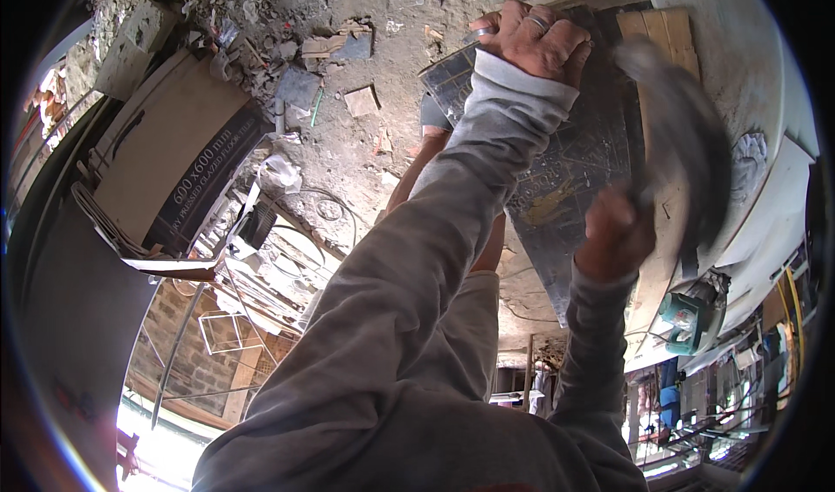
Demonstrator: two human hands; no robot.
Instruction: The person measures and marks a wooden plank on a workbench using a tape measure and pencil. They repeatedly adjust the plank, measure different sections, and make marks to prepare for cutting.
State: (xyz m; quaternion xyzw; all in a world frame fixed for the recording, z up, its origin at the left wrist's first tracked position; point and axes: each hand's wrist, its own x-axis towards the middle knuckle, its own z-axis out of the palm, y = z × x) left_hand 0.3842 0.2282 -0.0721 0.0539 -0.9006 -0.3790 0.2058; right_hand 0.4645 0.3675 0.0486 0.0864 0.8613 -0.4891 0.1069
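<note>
My left hand [537, 41], with a ring on one finger, is closed at the far end of a dark, marked board [600, 135]. A bit of shiny metal [481, 32] shows beside its fingers; what they grip is hidden. Nearer to me, over the board's right edge, my right hand [616, 234] is closed round the handle of a dark tool [696, 153]. That tool is smeared into an arc by motion and looks like a hammer. A light wooden plank [670, 40] lies beside the board at the far right.
A green power tool [685, 322] rests at the right. On the left stands a large printed cardboard box [187, 144]. Rubble and scraps such as a broken tile piece [361, 101] litter the dusty ground, and a loose cable [335, 205] curls near the box.
</note>
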